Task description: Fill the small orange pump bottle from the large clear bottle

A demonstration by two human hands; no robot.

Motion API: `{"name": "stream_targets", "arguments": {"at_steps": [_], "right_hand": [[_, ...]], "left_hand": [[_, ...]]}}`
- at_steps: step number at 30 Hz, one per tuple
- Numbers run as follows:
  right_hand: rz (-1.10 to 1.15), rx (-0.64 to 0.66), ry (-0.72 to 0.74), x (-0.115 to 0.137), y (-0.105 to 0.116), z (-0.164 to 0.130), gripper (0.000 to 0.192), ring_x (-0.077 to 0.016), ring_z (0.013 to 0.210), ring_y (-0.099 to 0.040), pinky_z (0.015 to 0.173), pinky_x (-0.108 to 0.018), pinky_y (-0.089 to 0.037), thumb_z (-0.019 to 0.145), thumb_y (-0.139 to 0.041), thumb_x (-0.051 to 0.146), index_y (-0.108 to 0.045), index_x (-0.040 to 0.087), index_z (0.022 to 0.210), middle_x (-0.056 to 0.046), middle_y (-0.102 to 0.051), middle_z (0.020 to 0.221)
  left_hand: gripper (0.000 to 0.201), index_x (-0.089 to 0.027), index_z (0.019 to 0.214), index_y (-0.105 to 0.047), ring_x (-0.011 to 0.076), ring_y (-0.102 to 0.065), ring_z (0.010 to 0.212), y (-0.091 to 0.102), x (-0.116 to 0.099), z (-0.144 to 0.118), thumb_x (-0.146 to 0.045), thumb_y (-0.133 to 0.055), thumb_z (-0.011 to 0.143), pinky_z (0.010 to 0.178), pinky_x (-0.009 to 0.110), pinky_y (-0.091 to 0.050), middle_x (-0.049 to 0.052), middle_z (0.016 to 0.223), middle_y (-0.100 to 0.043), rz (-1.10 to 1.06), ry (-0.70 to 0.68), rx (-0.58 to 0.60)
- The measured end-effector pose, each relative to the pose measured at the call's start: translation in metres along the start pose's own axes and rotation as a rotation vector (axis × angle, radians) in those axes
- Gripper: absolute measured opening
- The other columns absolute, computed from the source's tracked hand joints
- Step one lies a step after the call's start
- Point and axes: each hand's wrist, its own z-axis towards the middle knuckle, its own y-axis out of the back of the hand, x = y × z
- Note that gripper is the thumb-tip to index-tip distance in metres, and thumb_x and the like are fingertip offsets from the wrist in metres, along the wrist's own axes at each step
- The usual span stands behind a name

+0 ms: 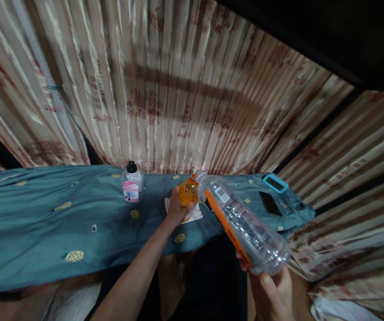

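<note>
My left hand [177, 208] is closed around a small orange bottle [188, 191] above the cloth-covered table. My right hand [274, 290] grips the base of a large clear plastic bottle [245, 223] with an orange label. The large bottle is tilted, its neck end pointing up and left. Its mouth meets the orange bottle's mouth, or lies right against it; the exact contact is too small to tell. No liquid shows clearly in the large bottle. Under my left hand lies a white tissue or paper [193, 215] with some orange on it.
A clear bottle [132, 185] with a black cap and pink label stands at the left on the teal cloth [101, 240]. To the right lie a dark phone [270, 204] and a light-blue-framed device [275, 183]. Pleated curtains [178, 89] hang behind and at the right.
</note>
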Motion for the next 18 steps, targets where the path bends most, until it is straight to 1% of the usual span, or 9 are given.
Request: {"name": "stream_targets", "arguments": {"at_steps": [5, 9, 11, 15, 18], "right_hand": [[-0.017, 0.004, 0.012, 0.002, -0.003, -0.001, 0.052, -0.0226, 0.064, -0.069, 0.07, -0.038, -0.051, 0.079, -0.087, 0.052, -0.066, 0.022, 0.115, -0.005, -0.077, 0.083], [-0.017, -0.005, 0.036, 0.003, -0.006, -0.001, 0.05, -0.0198, 0.064, -0.066, 0.066, -0.034, -0.049, 0.08, -0.086, 0.05, -0.067, 0.022, 0.116, -0.004, -0.077, 0.087], [-0.011, -0.006, 0.048, 0.004, -0.007, -0.001, 0.052, -0.0193, 0.064, -0.065, 0.063, -0.033, -0.048, 0.08, -0.085, 0.05, -0.067, 0.022, 0.119, -0.005, -0.077, 0.089], [-0.001, -0.013, 0.068, 0.005, -0.009, 0.001, 0.065, -0.0206, 0.061, -0.065, 0.059, -0.032, -0.049, 0.08, -0.086, 0.046, -0.062, 0.02, 0.134, -0.004, -0.076, 0.083], [0.017, -0.02, 0.088, 0.004, -0.008, 0.002, 0.068, -0.021, 0.063, -0.066, 0.057, -0.031, -0.049, 0.079, -0.086, 0.043, -0.061, 0.021, 0.138, -0.003, -0.076, 0.086]], "left_hand": [[0.05, -0.021, 0.109, -0.059, 0.0255, -0.066, 0.102, 0.0, -0.001, 0.001, -0.019, -0.078, 0.063, 0.091, 0.042, -0.055, 0.004, 0.108, -0.068, 0.008, 0.014, -0.008], [0.05, -0.022, 0.109, -0.059, 0.026, -0.065, 0.102, 0.002, -0.001, 0.0, -0.022, -0.079, 0.063, 0.09, 0.042, -0.055, 0.004, 0.106, -0.068, 0.003, 0.019, 0.003], [0.051, -0.021, 0.109, -0.059, 0.0259, -0.065, 0.102, 0.002, -0.003, 0.0, -0.021, -0.079, 0.062, 0.089, 0.041, -0.055, 0.004, 0.105, -0.067, 0.005, 0.026, 0.004], [0.046, -0.021, 0.104, -0.06, 0.0256, -0.065, 0.099, 0.002, -0.008, 0.0, -0.021, -0.079, 0.062, 0.087, 0.04, -0.055, 0.004, 0.104, -0.067, 0.041, 0.019, 0.012], [0.044, -0.021, 0.103, -0.061, 0.0248, -0.065, 0.097, 0.001, -0.011, 0.0, -0.023, -0.078, 0.062, 0.085, 0.039, -0.055, 0.004, 0.101, -0.067, 0.049, 0.011, 0.009]]}}
